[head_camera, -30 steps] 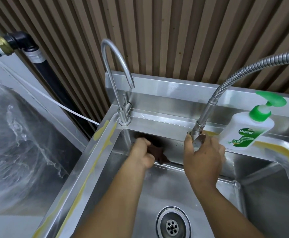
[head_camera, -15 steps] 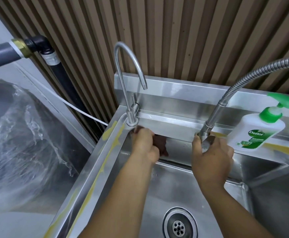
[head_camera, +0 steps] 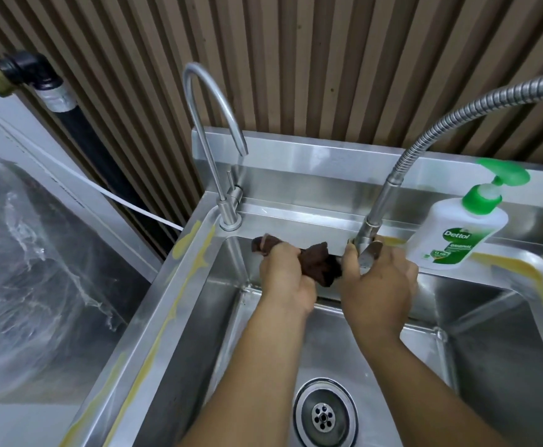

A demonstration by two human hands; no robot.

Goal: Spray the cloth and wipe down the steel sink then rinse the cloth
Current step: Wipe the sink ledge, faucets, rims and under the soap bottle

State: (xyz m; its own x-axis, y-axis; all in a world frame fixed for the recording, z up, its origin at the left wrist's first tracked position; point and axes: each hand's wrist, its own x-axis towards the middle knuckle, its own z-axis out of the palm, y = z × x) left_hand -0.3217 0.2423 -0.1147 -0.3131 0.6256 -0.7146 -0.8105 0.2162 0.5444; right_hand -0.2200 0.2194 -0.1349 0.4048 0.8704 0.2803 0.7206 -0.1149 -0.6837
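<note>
**Cloth bunched at the sink's back wall, other hand on the tap lever**

The left hand (head_camera: 284,275) clenches a dark brown cloth (head_camera: 320,264), fingers curled tightly round it. The cloth is held against the back wall of the steel sink (head_camera: 154,301), just below the back edge and toward the back-left corner. One end pokes out to the left of the knuckles and a larger fold spills out to the right.

The right hand (head_camera: 379,285) sits just beside it. Its thumb and fingers are wrapped round the tap lever (head_camera: 368,254) at the base of the flexible-hose tap (head_camera: 425,133), which stands on the back edge.

A thin gooseneck tap (head_camera: 212,124) rises from the back-left corner of the rim. A white and green soap bottle (head_camera: 457,240) stands on the back edge to the right of the right hand. The drain (head_camera: 325,414) lies in the basin floor between the forearms. Yellow streaks (head_camera: 196,250) run along the left rim. Behind the sink is a slatted wall (head_camera: 296,59), with a black pipe (head_camera: 80,133) at its left.
</note>
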